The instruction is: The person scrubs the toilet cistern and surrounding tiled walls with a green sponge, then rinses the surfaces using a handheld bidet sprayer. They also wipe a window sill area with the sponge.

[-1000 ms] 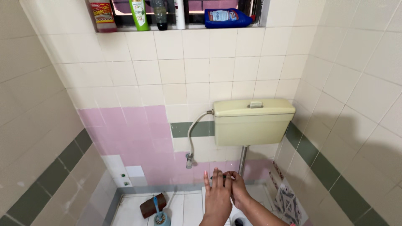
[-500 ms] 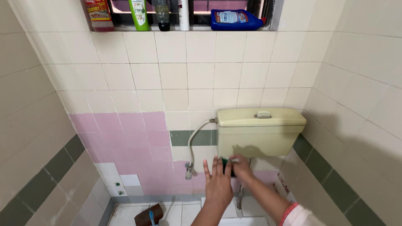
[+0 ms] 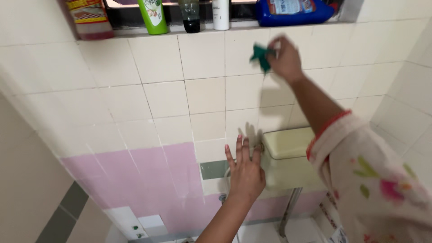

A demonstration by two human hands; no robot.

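On the window ledge (image 3: 135, 31), from the left, stand a red bottle (image 3: 87, 18) with reddish liquid, a green bottle (image 3: 154, 15), a clear bottle (image 3: 191, 15) dark at its base, a white bottle (image 3: 220, 13), and a blue bottle (image 3: 294, 10) lying on its side, long axis along the ledge.

Lower down, the left hand (image 3: 245, 173) has its grip open, fingers spread upward, empty, in front of the wall beside the cream cistern (image 3: 288, 155).

The right hand (image 3: 284, 56) pinches a crumpled green scrub pad (image 3: 261, 56) against the wall tiles (image 3: 202, 94) just under the ledge; its long axis cannot be told through blur.

Half a second ago that pad was down by the cistern's lower edge; the right hand has since risen.
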